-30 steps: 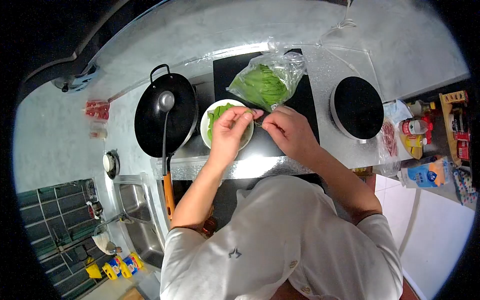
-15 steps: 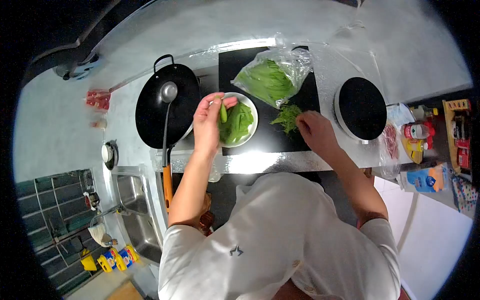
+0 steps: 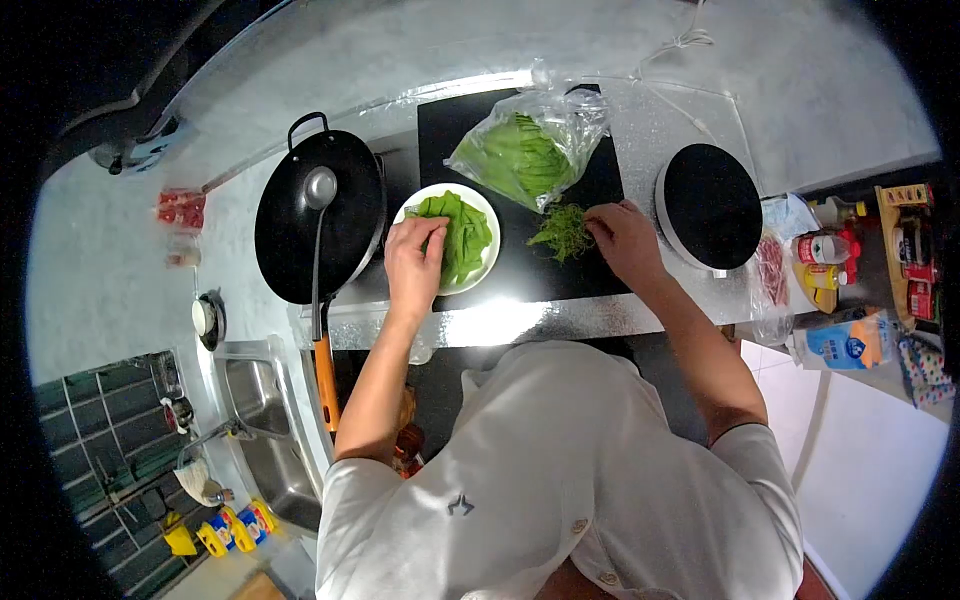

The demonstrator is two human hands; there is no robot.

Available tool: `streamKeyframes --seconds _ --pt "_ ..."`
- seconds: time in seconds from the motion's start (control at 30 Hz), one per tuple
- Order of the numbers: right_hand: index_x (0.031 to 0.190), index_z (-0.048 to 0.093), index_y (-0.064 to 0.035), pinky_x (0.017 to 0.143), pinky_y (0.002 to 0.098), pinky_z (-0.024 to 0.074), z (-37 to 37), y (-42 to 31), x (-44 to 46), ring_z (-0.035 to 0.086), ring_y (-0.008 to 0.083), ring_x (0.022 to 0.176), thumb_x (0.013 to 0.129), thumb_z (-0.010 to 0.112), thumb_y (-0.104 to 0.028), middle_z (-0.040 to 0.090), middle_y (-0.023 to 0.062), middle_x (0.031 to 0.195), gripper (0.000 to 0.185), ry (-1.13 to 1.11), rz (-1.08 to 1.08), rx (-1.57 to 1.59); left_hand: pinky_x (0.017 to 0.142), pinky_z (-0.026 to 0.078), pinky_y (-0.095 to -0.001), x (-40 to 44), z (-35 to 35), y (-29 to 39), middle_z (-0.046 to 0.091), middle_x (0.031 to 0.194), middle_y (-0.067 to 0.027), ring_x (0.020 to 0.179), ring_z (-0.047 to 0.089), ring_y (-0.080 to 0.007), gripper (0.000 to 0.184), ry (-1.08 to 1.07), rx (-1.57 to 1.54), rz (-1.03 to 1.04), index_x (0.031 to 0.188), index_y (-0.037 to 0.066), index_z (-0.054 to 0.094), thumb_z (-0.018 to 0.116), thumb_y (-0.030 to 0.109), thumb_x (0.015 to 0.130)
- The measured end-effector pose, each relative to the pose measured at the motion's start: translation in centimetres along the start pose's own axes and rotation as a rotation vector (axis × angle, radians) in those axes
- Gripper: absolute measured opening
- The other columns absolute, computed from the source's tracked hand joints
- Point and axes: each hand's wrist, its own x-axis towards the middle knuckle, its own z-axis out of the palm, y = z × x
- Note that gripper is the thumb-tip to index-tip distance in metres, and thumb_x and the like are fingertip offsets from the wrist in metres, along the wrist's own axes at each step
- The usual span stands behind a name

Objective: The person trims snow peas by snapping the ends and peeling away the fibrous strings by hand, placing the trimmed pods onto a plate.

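Observation:
A white plate (image 3: 494, 250) holds flat green pods (image 3: 462, 235) that look like snow peas. My left hand (image 3: 413, 265) is over the plate's left side, fingers curled together and close to the pods. Whatever it pinches, if anything, is hidden. My right hand (image 3: 625, 242) has its fingertips pinched at the right edge of a small heap of thin green pod strings (image 3: 563, 234). I cannot make out what lies between those fingertips. Behind the plate and the heap, a clear plastic bag (image 3: 582, 118) lies open with many more pods inside.
A black wok (image 3: 285, 225) with a ladle (image 3: 319, 188) in it stands at left. The plate and bag rest on a black cooktop (image 3: 520, 280). At right are a round black-topped appliance (image 3: 708, 205), bagged meat (image 3: 770, 275) and bottles (image 3: 822, 248). A sink (image 3: 258, 395) is at lower left.
The pod pinched in my left hand no longer shows; that hand has come down over the plate. My right hand stays by the heap of strings. The whole view has shifted slightly.

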Motion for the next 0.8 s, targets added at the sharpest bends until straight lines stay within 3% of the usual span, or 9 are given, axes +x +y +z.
streamKeyframes --seconds 0.07,0.13,0.17,0.23,0.33,0.43,0.53,0.67,0.8 --pt "0.095 0.07 -0.009 0.08 0.0438 0.0528 -0.3 0.0 0.3 0.061 0.0313 0.098 0.084 0.064 -0.008 0.068 0.0096 0.099 0.013 -0.026 0.068 0.043 0.087 0.046 -0.0422 0.4 0.2 0.0 0.067 0.09 -0.0124 0.091 0.062 -0.0326 0.014 0.008 -0.012 -0.027 0.099 0.006 0.072 0.067 0.011 0.087" --pt "0.095 0.07 -0.0084 0.081 0.0431 0.053 -0.5 -0.1 0.8 0.062 0.0311 0.098 0.083 0.065 -0.008 0.068 0.0103 0.101 0.013 0.201 -0.11 -0.137 0.085 0.045 -0.0414 0.7 0.3 0.1 0.067 0.088 -0.0097 0.089 0.061 -0.0302 0.014 -0.048 0.102 -0.017 0.096 0.006 0.072 0.069 0.011 0.084" --pt "0.095 0.07 -0.0084 0.081 0.0431 0.053 -0.8 -0.3 1.1 0.062 0.0311 0.098 0.083 0.065 -0.008 0.068 0.0103 0.101 0.013 0.201 -0.111 -0.136 0.077 0.047 -0.0424 0.8 0.4 -0.4 0.066 0.09 -0.01 0.088 0.061 -0.0304 0.018 -0.071 0.195 0.07 0.099 0.006 0.07 0.07 0.011 0.082" --pt "0.095 0.069 -0.0078 0.082 0.0434 0.0528 -1.2 -0.8 2.1 0.063 0.0323 0.094 0.084 0.063 -0.009 0.068 0.0115 0.099 0.013 0.277 -0.201 -0.059 0.079 0.046 -0.0426 0.5 0.5 -0.5 0.066 0.089 -0.0102 0.088 0.061 -0.0305 0.017 -0.093 0.265 0.133 0.098 0.007 0.07 0.071 0.012 0.082" --pt "0.093 0.069 -0.0079 0.081 0.0449 0.0527 -0.4 -1.7 4.2 0.064 0.0345 0.091 0.085 0.061 -0.011 0.067 0.0127 0.096 0.012 0.131 -0.079 0.053 0.082 0.044 -0.0433 -0.1 0.7 -0.6 0.065 0.09 -0.0099 0.088 0.06 -0.0305 0.018 -0.11 0.329 0.213 0.1 0.008 0.07 0.07 0.016 0.084" --pt "0.091 0.068 -0.0075 0.079 0.047 0.0527 3.2 -0.3 7.2 0.064 0.0359 0.09 0.085 0.061 -0.015 0.065 0.0135 0.092 0.011 0.155 -0.2 0.085 0.082 0.044 -0.0428 -0.6 0.5 0.0 0.064 0.094 -0.0096 0.09 0.059 -0.0308 0.017 -0.057 0.329 0.231 0.1 0.008 0.069 0.069 0.015 0.085" --pt "0.087 0.067 -0.0062 0.077 0.0481 0.0529 6.1 0.4 9.8 0.064 0.0364 0.088 0.085 0.062 -0.018 0.065 0.0145 0.092 0.013 0.025 -0.094 -0.038 0.082 0.044 -0.0424 -1.0 0.0 0.6 0.064 0.097 -0.0094 0.093 0.059 -0.0304 0.018 -0.053 0.324 0.226 0.101 0.008 0.069 0.069 0.015 0.085" --pt "0.086 0.066 -0.0057 0.076 0.0486 0.0533 7.4 0.4 11.1 0.064 0.0368 0.085 0.084 0.062 -0.019 0.065 0.0151 0.089 0.014 0.119 -0.081 -0.036 0.082 0.044 -0.0419 -2.2 -0.3 1.3 0.064 0.098 -0.0088 0.093 0.059 -0.0299 0.017 -0.03 0.281 0.206 0.101 0.007 0.069 0.069 0.013 0.085" --pt "0.088 0.065 -0.0069 0.073 0.0472 0.055 6.6 2.0 11.9 0.066 0.0341 0.084 0.082 0.062 -0.019 0.066 0.0146 0.088 0.014 0.18 -0.081 -0.233 0.085 0.044 -0.0419 -3.0 -1.0 1.9 0.065 0.1 -0.0087 0.097 0.059 -0.0301 0.017 -0.044 0.271 0.172 0.101 0.008 0.069 0.069 0.013 0.085"
